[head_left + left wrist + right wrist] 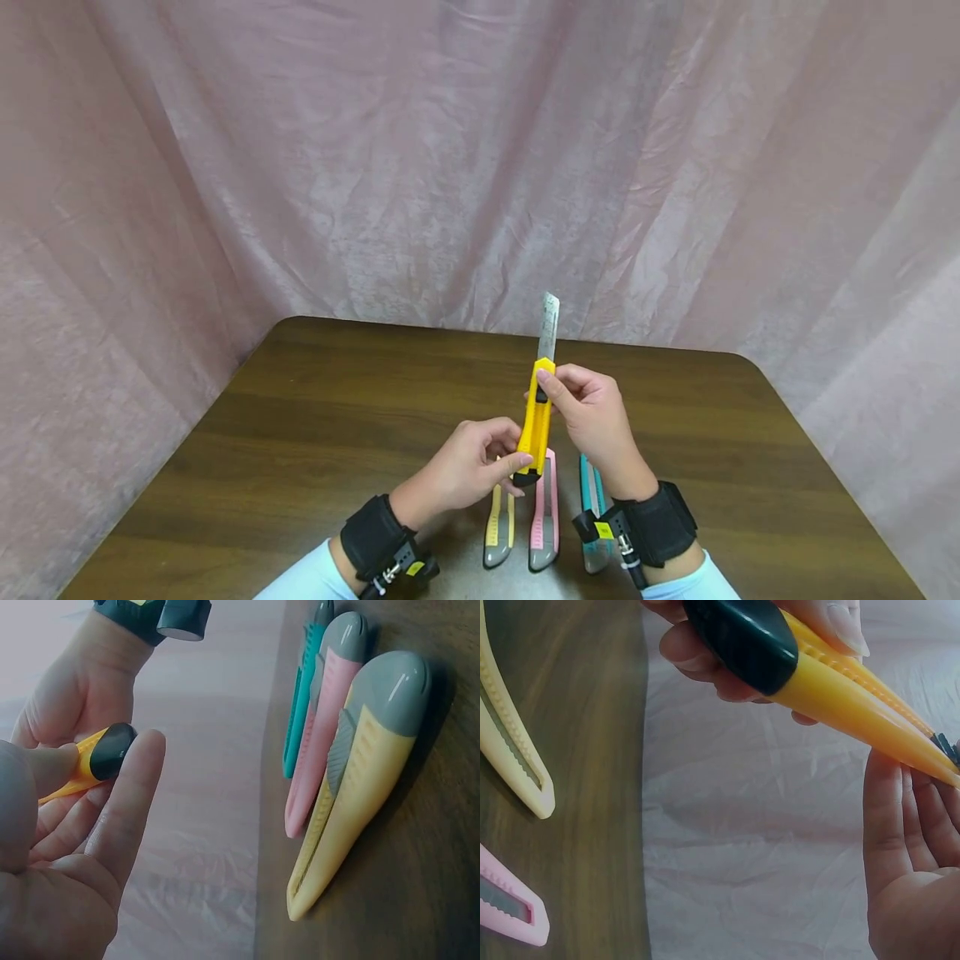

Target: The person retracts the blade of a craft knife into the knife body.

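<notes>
A bright yellow box cutter is held up over the table, its long metal blade extended and pointing away. My right hand grips it near the blade end, thumb by the black slider. Lower down, my left hand pinches the handle close to its black end cap, as the left wrist view also shows. The right wrist view has the yellow handle slanting across the top, with the right hand's fingers behind its far end.
Three more box cutters lie side by side on the brown wooden table: a pale yellow one, a pink one and a teal one partly under my right wrist. A pinkish curtain hangs behind the table.
</notes>
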The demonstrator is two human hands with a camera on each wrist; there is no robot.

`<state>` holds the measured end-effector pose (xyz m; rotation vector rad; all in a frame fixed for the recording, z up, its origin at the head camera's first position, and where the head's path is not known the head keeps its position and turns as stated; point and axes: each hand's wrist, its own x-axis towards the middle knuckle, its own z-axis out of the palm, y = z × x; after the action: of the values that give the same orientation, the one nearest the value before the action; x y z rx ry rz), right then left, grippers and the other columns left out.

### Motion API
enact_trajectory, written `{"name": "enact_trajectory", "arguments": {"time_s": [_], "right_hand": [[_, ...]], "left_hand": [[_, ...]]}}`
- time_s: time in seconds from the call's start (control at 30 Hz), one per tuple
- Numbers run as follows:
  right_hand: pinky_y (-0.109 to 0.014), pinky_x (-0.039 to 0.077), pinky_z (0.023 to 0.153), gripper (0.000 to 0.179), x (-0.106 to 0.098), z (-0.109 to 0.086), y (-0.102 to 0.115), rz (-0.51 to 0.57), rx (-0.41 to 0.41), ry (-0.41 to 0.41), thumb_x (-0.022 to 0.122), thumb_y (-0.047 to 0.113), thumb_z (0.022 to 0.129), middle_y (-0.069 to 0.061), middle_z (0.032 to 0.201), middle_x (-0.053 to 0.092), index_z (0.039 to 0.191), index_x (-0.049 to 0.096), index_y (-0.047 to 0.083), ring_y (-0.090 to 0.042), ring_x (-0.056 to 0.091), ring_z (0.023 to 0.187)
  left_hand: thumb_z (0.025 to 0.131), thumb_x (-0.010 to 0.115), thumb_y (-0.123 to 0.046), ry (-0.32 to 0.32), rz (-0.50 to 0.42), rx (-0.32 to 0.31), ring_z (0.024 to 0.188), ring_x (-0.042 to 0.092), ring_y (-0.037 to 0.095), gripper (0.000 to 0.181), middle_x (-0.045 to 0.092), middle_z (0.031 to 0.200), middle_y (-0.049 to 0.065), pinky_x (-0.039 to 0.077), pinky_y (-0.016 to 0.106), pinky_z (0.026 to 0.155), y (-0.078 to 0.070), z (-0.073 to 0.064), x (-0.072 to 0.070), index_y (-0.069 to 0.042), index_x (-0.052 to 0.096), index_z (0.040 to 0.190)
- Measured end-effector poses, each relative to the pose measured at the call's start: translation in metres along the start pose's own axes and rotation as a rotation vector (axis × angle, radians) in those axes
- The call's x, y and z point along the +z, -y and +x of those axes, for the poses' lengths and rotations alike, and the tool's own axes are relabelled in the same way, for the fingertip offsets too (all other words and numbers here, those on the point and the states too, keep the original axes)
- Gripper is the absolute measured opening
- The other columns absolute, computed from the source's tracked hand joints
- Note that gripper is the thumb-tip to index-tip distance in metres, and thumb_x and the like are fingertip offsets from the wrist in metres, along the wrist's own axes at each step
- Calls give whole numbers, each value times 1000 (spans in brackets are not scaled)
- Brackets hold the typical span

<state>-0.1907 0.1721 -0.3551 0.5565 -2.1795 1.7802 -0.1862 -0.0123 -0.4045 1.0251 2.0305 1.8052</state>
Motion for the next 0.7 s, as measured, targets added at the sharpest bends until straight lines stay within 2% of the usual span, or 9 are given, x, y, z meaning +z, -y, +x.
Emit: {"name": "enact_trajectory", "arguments": {"time_s": [0.17, 0.37, 0.6, 0.7], "right_hand": [[-32, 56, 66, 13, 1, 0, 1, 2, -1, 0, 58, 7, 95, -12, 80, 66, 89, 66, -2, -31, 59, 74], [-33, 57, 65, 13, 3, 0, 1, -1, -27, 9, 57, 6, 95, -13, 78, 65, 89, 66, -1, -27, 58, 69], [-30, 56, 64, 13, 2, 1, 3, -21, -46, 1, 57, 6, 95, -10, 79, 65, 90, 66, -2, -27, 56, 68], [-29, 56, 64, 13, 1, 1, 4, -17, -41, -2, 57, 5, 95, -10, 79, 66, 90, 66, -2, -26, 57, 69]], "left_hand": [[86, 64, 4, -2, -6, 11, 70, 65, 24, 18, 60, 84, 8, 57, 43, 57, 1, -1, 2, -2, 58, 102], [87, 63, 4, 0, -13, -1, 71, 65, 26, 18, 60, 85, 10, 57, 36, 57, -4, -5, 3, -1, 59, 103], [87, 63, 6, -3, -10, 42, 73, 65, 27, 19, 60, 86, 12, 57, 43, 58, -7, -5, 2, 2, 58, 105], [87, 62, 7, 11, -19, 44, 74, 65, 28, 19, 61, 87, 12, 57, 40, 58, -8, -5, 1, 2, 58, 105]]}}
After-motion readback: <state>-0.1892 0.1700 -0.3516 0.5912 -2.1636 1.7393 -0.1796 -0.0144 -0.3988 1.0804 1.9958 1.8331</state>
